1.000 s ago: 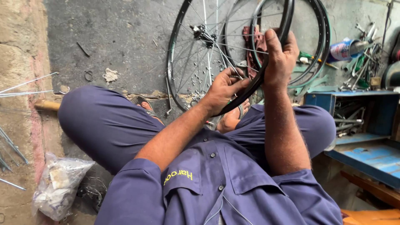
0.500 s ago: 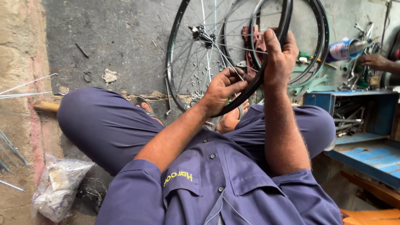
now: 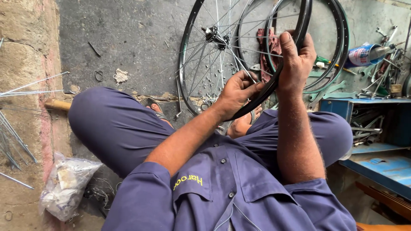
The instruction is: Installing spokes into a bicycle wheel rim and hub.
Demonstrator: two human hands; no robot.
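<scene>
I sit with knees apart and hold a black bicycle wheel rim (image 3: 299, 25) upright in front of me. My right hand (image 3: 295, 57) grips the rim from the near side, fingers wrapped over its edge. My left hand (image 3: 235, 92) is lower on the same rim, fingers pinched at a spoke (image 3: 239, 64) where it meets the rim. Thin silver spokes run from the rim to a hub (image 3: 214, 35). A second dark rim (image 3: 340, 47) stands just behind the first.
A blue metal toolbox (image 3: 376, 137) with tools lies open at the right. A spray can (image 3: 364, 54) and green tools lie beyond it. Loose spokes (image 3: 17, 128) lie at the left. A clear plastic bag (image 3: 64, 186) sits by my left knee. My sandalled foot (image 3: 152, 105) rests on the concrete.
A hand of another person seen at the far right half a second ago is gone. My own hands stay on the rim with hardly any movement.
</scene>
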